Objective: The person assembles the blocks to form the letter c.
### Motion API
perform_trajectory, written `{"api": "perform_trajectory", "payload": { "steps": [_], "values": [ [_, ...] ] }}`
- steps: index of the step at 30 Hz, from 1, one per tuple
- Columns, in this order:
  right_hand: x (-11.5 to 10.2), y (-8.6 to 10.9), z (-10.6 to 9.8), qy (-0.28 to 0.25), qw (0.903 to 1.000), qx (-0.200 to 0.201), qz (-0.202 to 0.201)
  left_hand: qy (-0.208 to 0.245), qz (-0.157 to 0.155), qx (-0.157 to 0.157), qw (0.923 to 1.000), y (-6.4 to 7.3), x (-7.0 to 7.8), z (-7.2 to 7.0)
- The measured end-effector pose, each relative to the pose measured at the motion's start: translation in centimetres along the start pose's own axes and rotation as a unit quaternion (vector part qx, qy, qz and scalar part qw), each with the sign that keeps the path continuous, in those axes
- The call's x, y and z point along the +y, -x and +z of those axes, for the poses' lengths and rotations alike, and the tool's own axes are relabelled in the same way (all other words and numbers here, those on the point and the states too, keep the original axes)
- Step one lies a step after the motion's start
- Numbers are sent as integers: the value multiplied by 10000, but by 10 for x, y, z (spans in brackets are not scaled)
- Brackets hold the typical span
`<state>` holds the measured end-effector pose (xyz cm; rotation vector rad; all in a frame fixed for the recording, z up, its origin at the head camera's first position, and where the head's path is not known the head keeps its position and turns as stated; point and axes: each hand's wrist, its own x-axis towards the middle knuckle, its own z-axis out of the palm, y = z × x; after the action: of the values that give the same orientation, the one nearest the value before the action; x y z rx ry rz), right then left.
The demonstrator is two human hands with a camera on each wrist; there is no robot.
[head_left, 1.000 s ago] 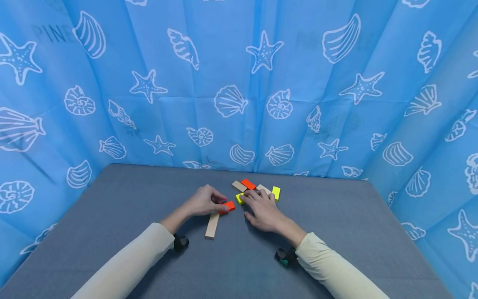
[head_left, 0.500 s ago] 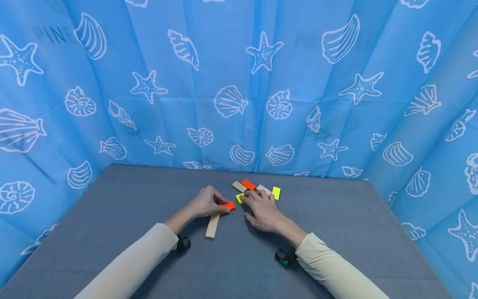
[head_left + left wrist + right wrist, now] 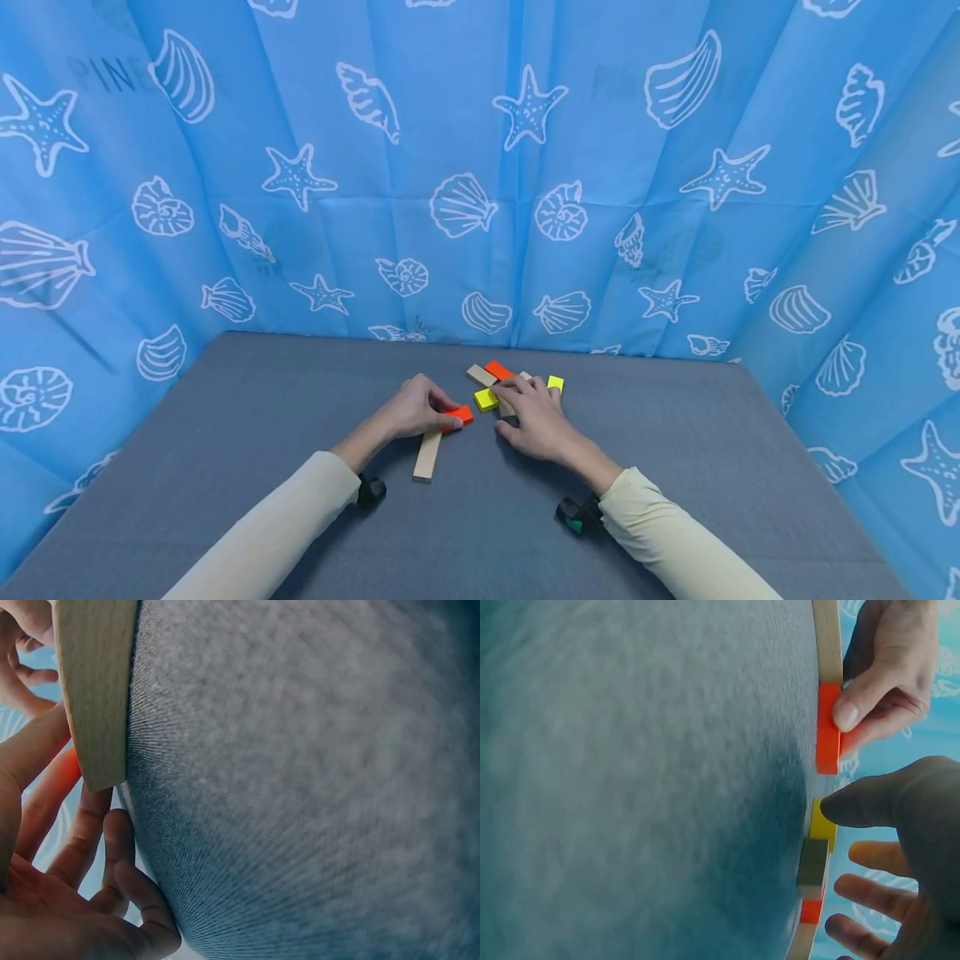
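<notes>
Right hand (image 3: 538,422) edged rightward, loose; left hand (image 3: 413,407) pinches orange block (image 3: 464,413), long axis toward yellow block (image 3: 486,401).

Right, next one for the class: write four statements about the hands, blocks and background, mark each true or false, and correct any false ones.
1. The left hand holds an orange block. True.
2. Both hands grip that same block. False: only the left does; the right hand is beside a yellow block.
3. The table is covered in bright white cloth. False: the tabletop is grey.
4. The blue curtain shows white shells and starfish. True.
</notes>
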<state>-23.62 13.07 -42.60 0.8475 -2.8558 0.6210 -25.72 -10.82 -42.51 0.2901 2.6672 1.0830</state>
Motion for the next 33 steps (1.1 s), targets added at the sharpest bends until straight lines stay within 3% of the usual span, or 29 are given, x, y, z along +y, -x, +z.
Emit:
{"api": "perform_trajectory", "payload": {
  "steps": [4,12,25,33],
  "values": [
    [5,0,-1,71,9995,239,199,25,-25,16,10000,0,0,0],
    [11,2,-4,190,9976,214,624,90,-7,-37,10000,-1,-2,1],
    [26,10,-16,270,9953,249,898,7,25,23,10000,-1,-2,1],
    [38,17,-21,223,9943,363,980,3,-117,49,9999,-1,-1,1]
  ]
}}
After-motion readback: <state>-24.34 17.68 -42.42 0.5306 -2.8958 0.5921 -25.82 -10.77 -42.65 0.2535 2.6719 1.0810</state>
